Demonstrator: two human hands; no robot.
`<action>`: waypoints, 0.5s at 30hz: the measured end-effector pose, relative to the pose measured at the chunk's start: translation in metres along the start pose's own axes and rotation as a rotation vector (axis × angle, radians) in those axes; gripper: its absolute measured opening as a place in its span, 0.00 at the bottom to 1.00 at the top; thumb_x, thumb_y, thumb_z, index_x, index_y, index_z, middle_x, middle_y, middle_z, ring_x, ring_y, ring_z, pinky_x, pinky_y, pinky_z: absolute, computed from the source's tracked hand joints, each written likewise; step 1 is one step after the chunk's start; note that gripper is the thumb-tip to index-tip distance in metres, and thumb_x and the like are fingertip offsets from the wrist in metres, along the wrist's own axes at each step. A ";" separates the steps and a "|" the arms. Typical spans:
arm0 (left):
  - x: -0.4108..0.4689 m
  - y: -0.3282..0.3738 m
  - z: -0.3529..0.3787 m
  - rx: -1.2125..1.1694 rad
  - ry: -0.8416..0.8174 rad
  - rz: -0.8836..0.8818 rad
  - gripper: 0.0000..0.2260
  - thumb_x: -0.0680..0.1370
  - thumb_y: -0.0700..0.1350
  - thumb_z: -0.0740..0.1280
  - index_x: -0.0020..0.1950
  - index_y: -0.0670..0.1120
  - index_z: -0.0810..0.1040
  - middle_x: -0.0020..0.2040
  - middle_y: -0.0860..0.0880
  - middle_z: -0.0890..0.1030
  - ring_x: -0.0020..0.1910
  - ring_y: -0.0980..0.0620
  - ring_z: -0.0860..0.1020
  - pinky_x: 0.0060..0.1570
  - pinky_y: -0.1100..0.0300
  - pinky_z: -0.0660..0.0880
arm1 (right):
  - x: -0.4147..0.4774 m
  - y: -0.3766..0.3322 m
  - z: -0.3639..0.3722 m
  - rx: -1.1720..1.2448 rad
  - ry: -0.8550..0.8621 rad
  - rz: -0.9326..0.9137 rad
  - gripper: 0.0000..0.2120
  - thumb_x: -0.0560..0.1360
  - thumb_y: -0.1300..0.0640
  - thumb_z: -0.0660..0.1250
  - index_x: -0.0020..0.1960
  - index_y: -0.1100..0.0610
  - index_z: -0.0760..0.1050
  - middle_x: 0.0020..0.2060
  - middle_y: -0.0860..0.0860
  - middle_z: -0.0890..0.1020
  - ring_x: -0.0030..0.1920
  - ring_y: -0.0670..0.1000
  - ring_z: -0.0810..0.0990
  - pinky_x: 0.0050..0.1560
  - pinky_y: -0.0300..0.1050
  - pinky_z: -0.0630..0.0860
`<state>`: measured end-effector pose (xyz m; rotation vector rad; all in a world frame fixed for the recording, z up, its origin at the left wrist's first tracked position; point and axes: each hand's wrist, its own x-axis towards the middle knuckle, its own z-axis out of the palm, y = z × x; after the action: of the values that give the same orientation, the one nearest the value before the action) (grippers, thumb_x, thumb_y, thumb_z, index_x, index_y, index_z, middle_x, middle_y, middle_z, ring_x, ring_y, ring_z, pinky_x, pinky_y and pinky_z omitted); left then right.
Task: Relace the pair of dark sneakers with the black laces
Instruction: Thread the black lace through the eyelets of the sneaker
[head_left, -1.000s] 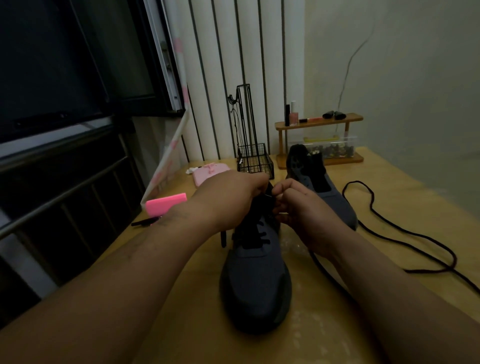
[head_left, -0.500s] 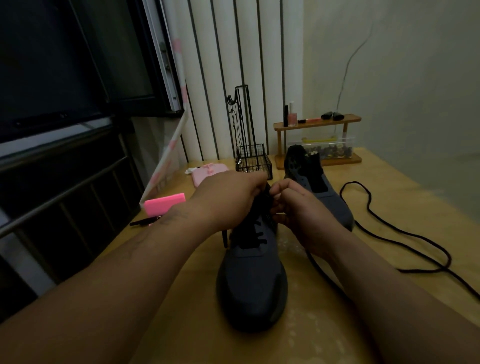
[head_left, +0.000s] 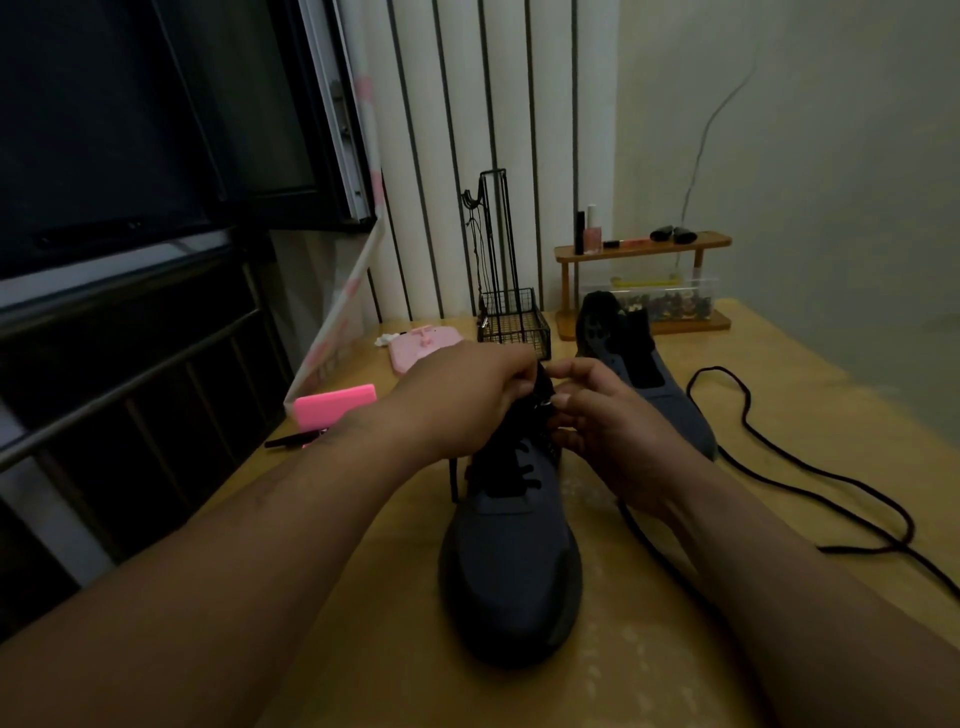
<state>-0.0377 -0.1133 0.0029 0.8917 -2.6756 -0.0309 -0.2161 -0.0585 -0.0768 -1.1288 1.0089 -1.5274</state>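
A dark grey sneaker (head_left: 511, 566) stands on the wooden table (head_left: 810, 415), toe toward me, with a black lace crossing its lower eyelets. My left hand (head_left: 462, 400) grips the sneaker's collar and tongue at the top. My right hand (head_left: 608, 426) pinches the lace end beside an upper eyelet, fingertips nearly touching the left hand. The second dark sneaker (head_left: 639, 369) stands behind, to the right, unlaced. A loose black lace (head_left: 779, 467) snakes across the table at the right.
A black wire basket stand (head_left: 511, 317) is behind the hands. A wooden shelf (head_left: 644, 247) with small bottles and a clear box stands at the back right. A pink case (head_left: 421, 348), a pink block (head_left: 335, 405) and a black pen (head_left: 291, 440) lie at the left.
Both hands stay at the top of the near sneaker. The right hand's fingers have shifted slightly at the eyelet, and the view has drifted a little.
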 end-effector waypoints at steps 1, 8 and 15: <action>0.001 0.000 0.000 0.031 -0.007 0.012 0.05 0.86 0.48 0.61 0.55 0.52 0.77 0.43 0.55 0.74 0.42 0.59 0.72 0.39 0.57 0.71 | 0.000 0.000 0.000 0.004 -0.003 0.000 0.18 0.82 0.66 0.62 0.70 0.59 0.71 0.53 0.59 0.75 0.50 0.57 0.75 0.49 0.49 0.72; 0.004 0.005 0.000 0.129 0.000 0.033 0.06 0.86 0.50 0.61 0.51 0.56 0.75 0.39 0.56 0.72 0.40 0.57 0.72 0.34 0.57 0.64 | -0.002 -0.003 0.000 -0.022 -0.018 -0.003 0.15 0.83 0.64 0.63 0.68 0.59 0.73 0.52 0.56 0.77 0.46 0.51 0.77 0.50 0.49 0.72; 0.006 0.002 0.003 -0.018 0.031 -0.005 0.07 0.86 0.49 0.62 0.54 0.51 0.79 0.45 0.55 0.77 0.47 0.53 0.75 0.43 0.56 0.72 | -0.006 -0.007 0.000 -0.134 0.047 -0.033 0.05 0.80 0.63 0.69 0.55 0.60 0.75 0.44 0.53 0.81 0.47 0.53 0.81 0.50 0.49 0.78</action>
<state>-0.0440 -0.1157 0.0025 0.8860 -2.6404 -0.0423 -0.2168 -0.0508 -0.0710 -1.2121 1.1437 -1.5373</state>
